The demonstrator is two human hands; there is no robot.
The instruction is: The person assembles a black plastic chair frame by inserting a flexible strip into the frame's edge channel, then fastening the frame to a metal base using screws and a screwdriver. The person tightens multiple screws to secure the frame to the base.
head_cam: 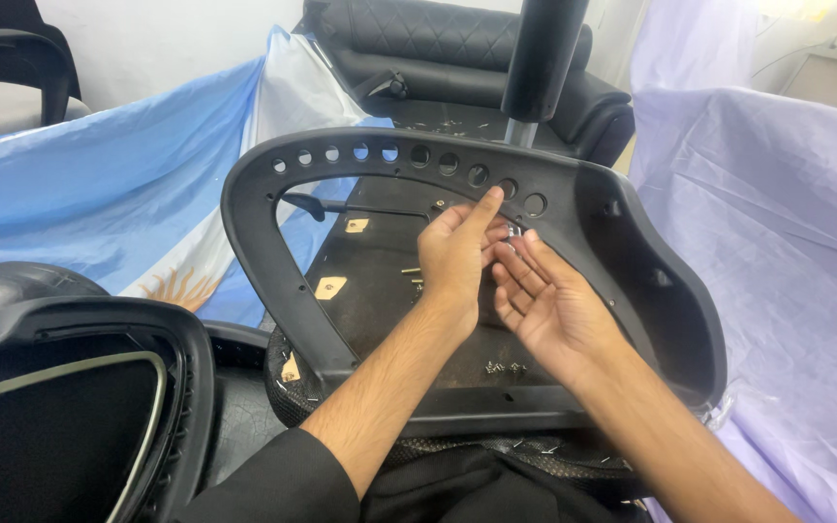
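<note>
Black sleeve (pixel 283 479) nearest | our left hand (pixel 455 257) pinches small silver screw (pixel 512 231); right hand (pixel 549 305) open, empty | black perforated plastic chair frame (pixel 273 261), loose screws (pixel 504 368) still unfitted.

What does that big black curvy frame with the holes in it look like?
The black frame looks like hard matte plastic, a wide curved loop, open in the middle. A row of round holes runs along its top edge, and smaller holes dot its sides. It lies tilted over a dark flat base. Both forearms pass over its near edge; the left hand and right hand meet inside its opening, near the top holes.
</note>
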